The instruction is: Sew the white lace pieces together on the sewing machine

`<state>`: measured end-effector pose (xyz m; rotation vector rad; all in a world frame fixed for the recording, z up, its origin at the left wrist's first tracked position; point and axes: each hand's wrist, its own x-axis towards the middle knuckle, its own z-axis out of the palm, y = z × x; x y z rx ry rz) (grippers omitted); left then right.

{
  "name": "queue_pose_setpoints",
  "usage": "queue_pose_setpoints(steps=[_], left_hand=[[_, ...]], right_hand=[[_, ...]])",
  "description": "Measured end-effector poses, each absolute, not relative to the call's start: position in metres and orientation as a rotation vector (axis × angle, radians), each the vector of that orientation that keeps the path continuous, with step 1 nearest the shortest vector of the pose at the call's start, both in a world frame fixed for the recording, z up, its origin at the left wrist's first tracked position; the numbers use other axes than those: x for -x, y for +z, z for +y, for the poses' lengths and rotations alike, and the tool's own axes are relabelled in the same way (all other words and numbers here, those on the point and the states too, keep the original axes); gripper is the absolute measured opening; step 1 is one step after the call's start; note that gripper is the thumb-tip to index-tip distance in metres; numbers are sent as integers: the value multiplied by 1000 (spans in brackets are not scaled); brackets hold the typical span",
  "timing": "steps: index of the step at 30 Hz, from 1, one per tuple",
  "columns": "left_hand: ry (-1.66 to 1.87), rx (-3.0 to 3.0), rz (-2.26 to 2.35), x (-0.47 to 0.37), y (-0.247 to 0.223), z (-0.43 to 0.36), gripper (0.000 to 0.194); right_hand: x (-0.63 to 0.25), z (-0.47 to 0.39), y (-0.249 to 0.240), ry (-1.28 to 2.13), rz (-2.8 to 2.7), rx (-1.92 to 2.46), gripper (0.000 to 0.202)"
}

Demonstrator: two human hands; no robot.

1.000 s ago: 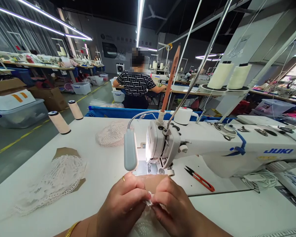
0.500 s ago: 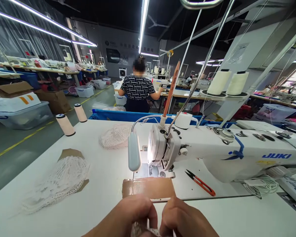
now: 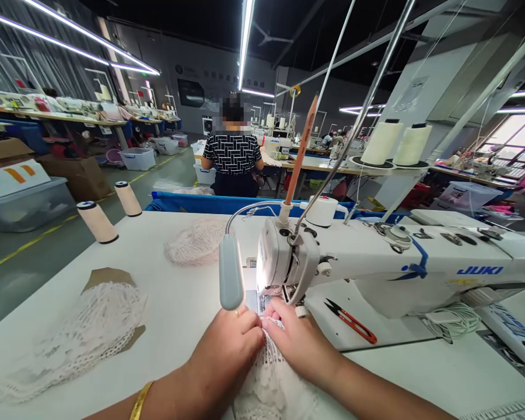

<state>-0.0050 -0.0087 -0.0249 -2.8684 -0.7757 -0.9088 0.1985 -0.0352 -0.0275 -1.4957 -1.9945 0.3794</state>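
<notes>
My left hand (image 3: 234, 338) and my right hand (image 3: 295, 332) pinch the upper end of a piece of white lace fabric (image 3: 269, 382) between them. Their fingertips almost meet, just in front of the needle area of a white sewing machine (image 3: 332, 256). From my fingers the lace hangs down toward me, past the table's near edge. The presser foot is partly hidden behind my right hand and the machine head. A grey lamp (image 3: 231, 274) stands right above my left hand.
Orange-handled thread snips (image 3: 352, 321) lie right of my hands. More lace (image 3: 100, 326) rests on brown card at left, with a lace pile (image 3: 196, 242) behind. Two thread cones (image 3: 97, 223) stand at the far left edge. A person (image 3: 233, 151) sits ahead, back turned.
Both hands have moved forward from the table's near edge to the machine's needle area, bringing the lace with them. The view has shifted slightly.
</notes>
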Motion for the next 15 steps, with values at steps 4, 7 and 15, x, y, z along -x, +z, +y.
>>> queue_pose_setpoints(steps=[4, 7, 15], left_hand=[[-898, 2946, -788, 7, -22, -9, 26], [-999, 2947, -790, 6, -20, -9, 25], [-915, 2889, -825, 6, -20, -9, 24]], right_hand=[[-209, -44, -21, 236, -2049, 1469, 10], [-216, -52, -17, 96, -2156, 1364, 20], [-214, -50, -24, 129, -2285, 1199, 25]])
